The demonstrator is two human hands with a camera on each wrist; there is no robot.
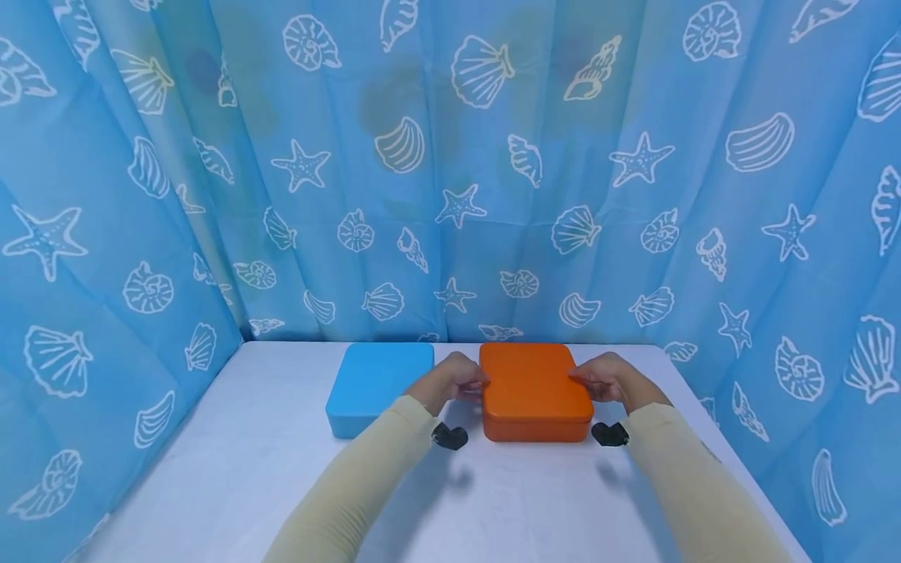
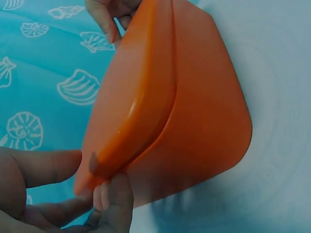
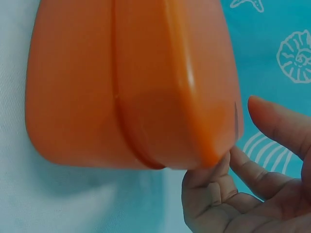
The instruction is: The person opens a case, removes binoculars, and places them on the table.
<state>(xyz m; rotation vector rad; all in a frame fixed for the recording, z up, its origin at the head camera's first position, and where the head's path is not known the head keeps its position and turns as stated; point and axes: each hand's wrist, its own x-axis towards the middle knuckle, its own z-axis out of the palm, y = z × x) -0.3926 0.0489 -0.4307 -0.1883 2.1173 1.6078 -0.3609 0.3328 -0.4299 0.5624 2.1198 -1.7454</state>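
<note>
An orange box (image 1: 536, 432) with rounded corners rests on the white table, its matching lid (image 1: 531, 379) on top. A seam between lid and base runs around the side. My left hand (image 1: 450, 379) holds the lid's left side, with curled fingers (image 2: 119, 199) against the side by the seam and the thumb beside the top edge. On the opposite side my right hand (image 1: 614, 379) has its fingers (image 3: 209, 194) bent against the lid's edge. The right thumb (image 3: 277, 124) stands out from the lid in the right wrist view.
A light blue box (image 1: 383, 379) of similar shape sits left of the orange one, partly behind my left wrist. Blue curtains (image 1: 436, 195) with white shell and starfish prints hang behind the white table (image 1: 507, 508) and along both sides.
</note>
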